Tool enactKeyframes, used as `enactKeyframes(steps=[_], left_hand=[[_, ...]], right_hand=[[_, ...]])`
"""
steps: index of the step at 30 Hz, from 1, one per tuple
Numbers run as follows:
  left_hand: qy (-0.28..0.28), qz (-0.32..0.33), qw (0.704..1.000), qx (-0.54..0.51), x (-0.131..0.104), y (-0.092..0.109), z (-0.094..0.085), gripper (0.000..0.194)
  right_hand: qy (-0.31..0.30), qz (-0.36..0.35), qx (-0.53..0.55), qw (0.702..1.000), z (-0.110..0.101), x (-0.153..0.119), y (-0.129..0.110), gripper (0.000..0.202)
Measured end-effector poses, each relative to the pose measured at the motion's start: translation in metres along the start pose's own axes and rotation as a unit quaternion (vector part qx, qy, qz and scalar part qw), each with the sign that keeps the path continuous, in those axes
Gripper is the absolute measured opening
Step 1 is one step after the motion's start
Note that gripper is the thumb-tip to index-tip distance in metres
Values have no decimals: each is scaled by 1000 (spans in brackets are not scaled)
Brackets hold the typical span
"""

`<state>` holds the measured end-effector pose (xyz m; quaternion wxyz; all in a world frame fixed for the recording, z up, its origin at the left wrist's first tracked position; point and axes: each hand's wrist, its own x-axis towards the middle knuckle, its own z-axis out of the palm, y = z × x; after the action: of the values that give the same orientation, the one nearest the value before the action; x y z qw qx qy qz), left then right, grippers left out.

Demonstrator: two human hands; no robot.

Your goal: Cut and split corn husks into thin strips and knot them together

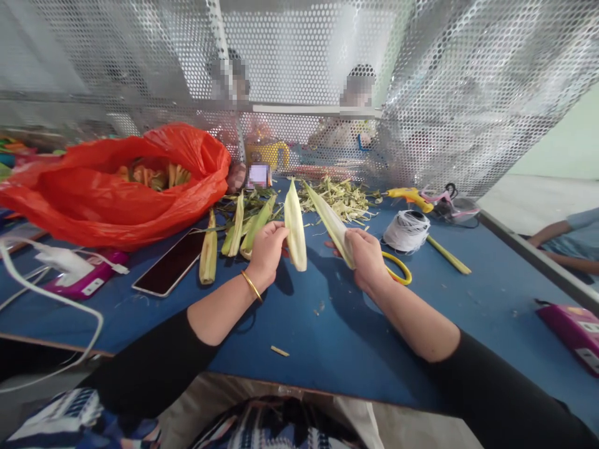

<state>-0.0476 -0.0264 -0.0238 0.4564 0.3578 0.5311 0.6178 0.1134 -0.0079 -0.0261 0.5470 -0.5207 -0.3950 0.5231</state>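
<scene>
My left hand [267, 249] pinches a pale green corn husk [294, 231] by its side edge, and the leaf stands upright above the table. In my right hand [365, 254] is a second corn husk [331, 218], gripped near its lower end and tilted up to the left. The two husks are apart. Just beyond my left hand lie several greener husks [257, 224] and a rolled husk piece [208, 255]. Behind the held leaves is a heap of shredded husk strips [344, 199]. Yellow-handled scissors [401, 274] lie partly hidden behind my right hand.
A red plastic bag [112, 212] with husk pieces inside sits at left, near a phone [171, 265] and a purple power strip [88, 274]. At right are a white thread spool [406, 231], a yellow glue gun [412, 198] and another power strip [571, 330]. A perforated metal screen [299, 75] bounds the back.
</scene>
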Motion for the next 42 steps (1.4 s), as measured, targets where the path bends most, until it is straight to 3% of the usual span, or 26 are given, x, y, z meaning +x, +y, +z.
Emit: enactKeyframes(steps=[6, 12, 15, 17, 18, 19, 21, 23, 25, 29, 34, 42], left_hand=[[150, 93, 982, 66, 27, 9, -17, 8], [251, 102, 953, 137, 55, 5, -39, 13], [198, 211, 919, 268, 47, 9, -40, 19], [204, 305, 881, 299, 33, 13, -31, 29], [182, 315, 886, 289, 25, 14, -24, 30], [140, 291, 908, 265, 17, 15, -16, 28], [-3, 158, 967, 199, 6, 15, 4, 27], [-79, 46, 986, 137, 1, 16, 22, 28], [-70, 7, 994, 89, 1, 19, 36, 23], [-41, -6, 998, 37, 12, 31, 50, 18], [-43, -26, 998, 32, 33, 36, 49, 20], [-73, -110, 990, -40, 50, 19, 46, 14]], right_hand=[[-15, -30, -13, 999, 0, -1, -4, 5], [19, -49, -25, 998, -3, 0, -10, 5], [11, -60, -32, 998, -4, 0, -13, 7], [-11, -71, -42, 997, -3, -2, -14, 7], [-28, -78, -49, 995, -2, -4, -14, 8], [-50, -87, -56, 993, -2, -6, -13, 9], [-96, -101, -72, 988, -1, -10, -12, 11], [-130, -106, -86, 982, 0, -13, -10, 13], [-149, -102, -95, 979, 0, -14, -9, 15], [-170, -61, -115, 977, -3, -11, -11, 23], [-160, -12, -88, 983, -10, -2, -18, 27], [-85, -7, -109, 990, -11, 6, -9, 32]])
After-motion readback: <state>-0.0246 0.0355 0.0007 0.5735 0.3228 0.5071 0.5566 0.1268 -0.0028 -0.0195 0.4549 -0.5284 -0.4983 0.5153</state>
